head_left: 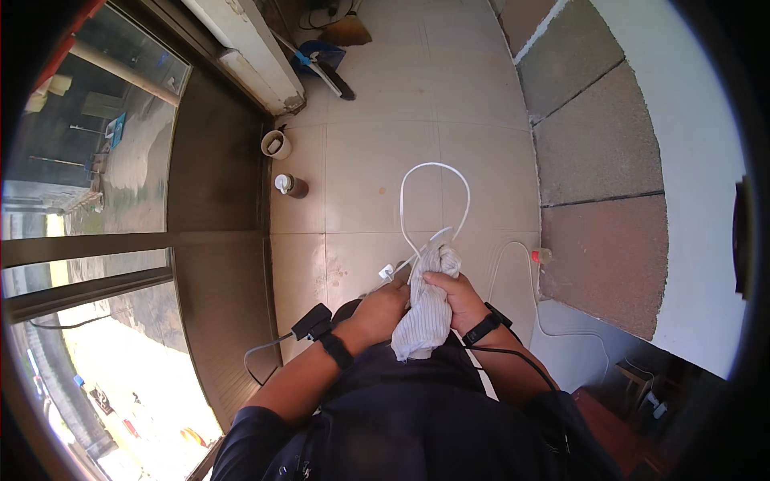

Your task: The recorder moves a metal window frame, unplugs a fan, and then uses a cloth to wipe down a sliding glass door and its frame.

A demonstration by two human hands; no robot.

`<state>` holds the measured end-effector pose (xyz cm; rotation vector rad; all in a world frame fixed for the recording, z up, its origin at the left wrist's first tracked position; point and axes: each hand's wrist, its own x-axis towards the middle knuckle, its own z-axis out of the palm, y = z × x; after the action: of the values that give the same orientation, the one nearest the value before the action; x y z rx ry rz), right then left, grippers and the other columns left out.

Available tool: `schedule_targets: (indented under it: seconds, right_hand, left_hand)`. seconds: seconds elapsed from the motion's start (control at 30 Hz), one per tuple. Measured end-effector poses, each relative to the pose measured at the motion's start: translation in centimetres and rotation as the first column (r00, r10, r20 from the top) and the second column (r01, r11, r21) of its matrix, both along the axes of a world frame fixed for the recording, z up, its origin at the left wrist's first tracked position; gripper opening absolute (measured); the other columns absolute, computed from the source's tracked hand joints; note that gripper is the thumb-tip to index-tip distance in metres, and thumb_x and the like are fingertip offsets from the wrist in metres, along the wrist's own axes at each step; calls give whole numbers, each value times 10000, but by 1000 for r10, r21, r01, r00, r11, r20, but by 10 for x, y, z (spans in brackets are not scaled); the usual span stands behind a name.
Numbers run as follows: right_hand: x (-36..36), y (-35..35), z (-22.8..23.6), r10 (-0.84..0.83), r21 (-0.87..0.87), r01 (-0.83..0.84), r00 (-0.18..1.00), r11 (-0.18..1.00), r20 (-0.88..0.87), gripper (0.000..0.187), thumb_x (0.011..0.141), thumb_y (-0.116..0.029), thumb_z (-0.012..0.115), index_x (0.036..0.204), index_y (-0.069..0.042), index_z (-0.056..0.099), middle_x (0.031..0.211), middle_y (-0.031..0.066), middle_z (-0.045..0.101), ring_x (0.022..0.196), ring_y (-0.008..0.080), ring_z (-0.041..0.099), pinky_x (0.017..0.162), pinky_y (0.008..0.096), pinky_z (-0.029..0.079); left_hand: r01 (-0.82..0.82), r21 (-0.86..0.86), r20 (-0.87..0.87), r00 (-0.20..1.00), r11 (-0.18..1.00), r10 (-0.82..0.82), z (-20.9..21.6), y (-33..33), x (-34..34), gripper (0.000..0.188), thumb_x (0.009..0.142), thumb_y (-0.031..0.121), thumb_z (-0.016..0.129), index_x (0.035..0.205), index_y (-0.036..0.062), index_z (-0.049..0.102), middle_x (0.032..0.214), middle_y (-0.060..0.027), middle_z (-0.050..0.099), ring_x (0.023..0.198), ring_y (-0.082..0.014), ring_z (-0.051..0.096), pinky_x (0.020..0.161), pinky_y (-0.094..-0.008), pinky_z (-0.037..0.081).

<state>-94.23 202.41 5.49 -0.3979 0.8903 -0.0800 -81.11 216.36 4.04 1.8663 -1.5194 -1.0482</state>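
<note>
A white cable (468, 196) rises in a loop in front of me, its lower part passing into a striped white cloth (423, 321). My right hand (455, 298) is closed round the cloth, thumb on top, where it bunches about the cable. Beside it, my left hand (383, 311) is closed at the cloth's left edge, with the cable end running to it; its fingertips are partly hidden. A small white plug (387, 272) sticks out just above the left hand. Below the hands the cloth's loose end hangs against my dark clothes.
Along the left wall stand a bottle (290, 185) and a white cup (276, 144). A broom (346, 32) and a blue dustpan (322, 58) lie farther off. At right, a thin white cord (536, 301) trails near a red-capped object (542, 256) by the tiled wall (601, 256). Glass doors (88, 184) flank the left.
</note>
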Motion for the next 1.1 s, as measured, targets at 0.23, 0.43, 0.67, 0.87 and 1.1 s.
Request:
schedule_targets:
  seconds: [0.23, 0.43, 0.67, 0.87, 1.1]
  right_hand:
    - [26, -37, -43, 64, -55, -77, 975, 996, -212, 299, 835, -40, 637, 1119, 15, 562, 960, 103, 638, 855, 234, 654, 777, 381, 539]
    - [59, -41, -67, 132, 47, -125, 872, 991, -471, 292, 821, -4, 612, 1099, 55, 547, 946, 165, 633, 794, 310, 675, 744, 430, 565]
    - [101, -42, -108, 147, 52, -155, 711, 987, -688, 284, 791, 17, 624, 1071, 18, 576, 940, 114, 639, 863, 258, 652, 775, 378, 532]
    - [111, -49, -126, 155, 69, -161, 616, 985, -772, 228, 781, 20, 620, 1006, -4, 592, 900, 104, 641, 822, 236, 653, 738, 361, 532]
    - [135, -54, -139, 143, 64, -148, 616, 987, -775, 215, 762, 32, 658, 962, -27, 605, 882, 88, 642, 805, 219, 651, 714, 333, 529]
  left_hand:
    - [-457, 285, -66, 868, 843, 492, -75, 16, 141, 211, 892, 173, 608, 975, -19, 631, 871, -167, 675, 823, -280, 679, 740, -350, 529]
    - [-649, 694, -172, 269, 311, 948, -182, 30, 300, 285, 937, 164, 529, 1166, -7, 523, 970, -119, 647, 821, -217, 676, 669, -326, 523]
    - [-663, 748, -64, -28, 30, 998, -308, 19, 403, 435, 934, 159, 517, 1322, 17, 381, 1096, -149, 578, 870, -271, 668, 687, -348, 530]
    - [-604, 788, -49, -251, -117, 967, -393, 17, 435, 525, 947, 152, 487, 1400, 42, 247, 1169, -174, 537, 914, -314, 655, 737, -381, 542]
    - [-499, 854, -96, -428, -147, 898, -441, 28, 438, 421, 988, 159, 452, 1366, 49, 301, 1167, -171, 532, 1007, -337, 622, 754, -397, 548]
